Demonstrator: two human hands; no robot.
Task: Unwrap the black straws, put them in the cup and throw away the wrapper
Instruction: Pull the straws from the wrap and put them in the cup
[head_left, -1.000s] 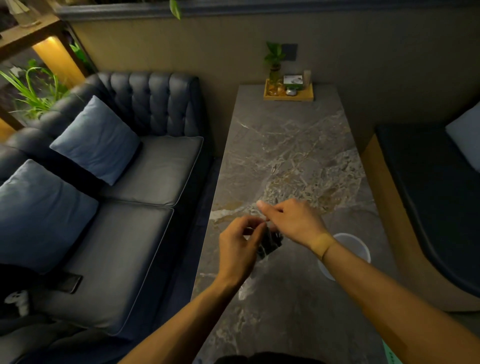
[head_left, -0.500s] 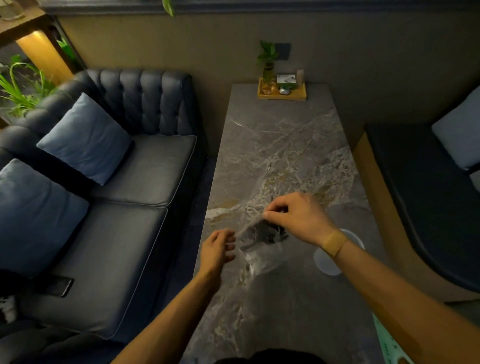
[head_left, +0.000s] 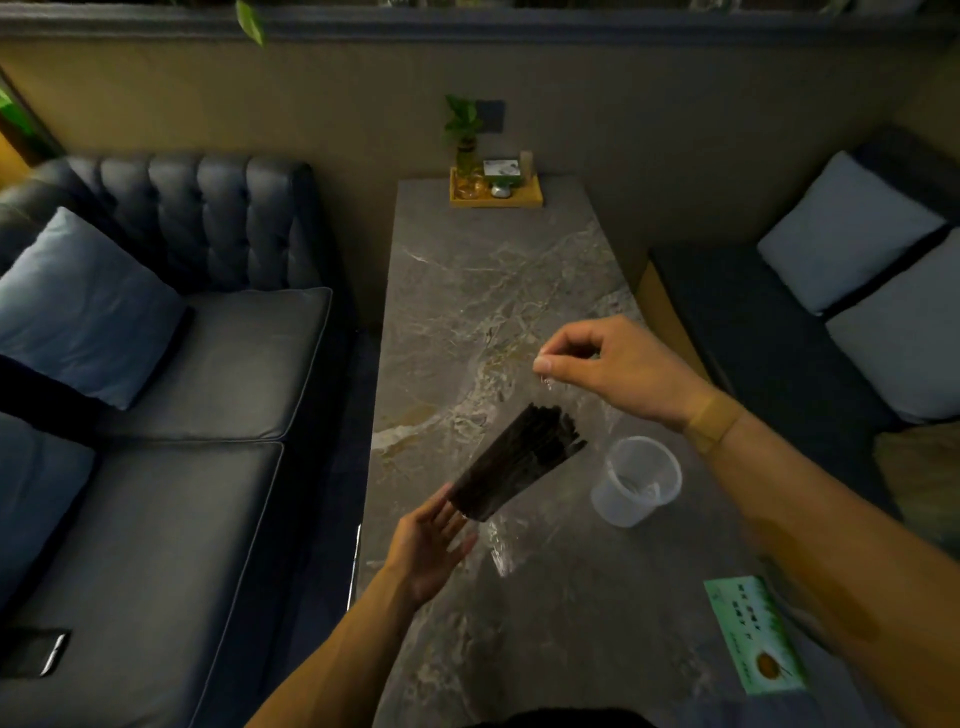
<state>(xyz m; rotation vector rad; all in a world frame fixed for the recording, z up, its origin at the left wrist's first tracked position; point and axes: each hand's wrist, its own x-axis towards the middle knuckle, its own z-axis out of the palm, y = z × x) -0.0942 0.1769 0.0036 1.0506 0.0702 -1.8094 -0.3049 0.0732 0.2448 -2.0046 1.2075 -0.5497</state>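
A bundle of black straws (head_left: 517, 462) hangs tilted above the marble table (head_left: 498, 291), still inside a clear plastic wrapper (head_left: 501, 548) that is hard to see. My right hand (head_left: 618, 371) pinches the wrapper's top edge, above and right of the straws. My left hand (head_left: 431, 545) is open with fingers spread, just under the bundle's lower end, touching or nearly touching it. A clear plastic cup (head_left: 636, 480) stands empty on the table to the right of the straws, below my right wrist.
A green printed card (head_left: 753, 634) lies on the table's near right. A wooden tray (head_left: 496, 195) with a small plant sits at the far end. A dark sofa (head_left: 182, 389) with blue cushions runs along the left; a bench with pale cushions (head_left: 852, 234) is at the right.
My right hand has lifted the wrapper up and to the right, so the straw bundle now hangs in the air. My left hand let go, opened and moved under the bundle.
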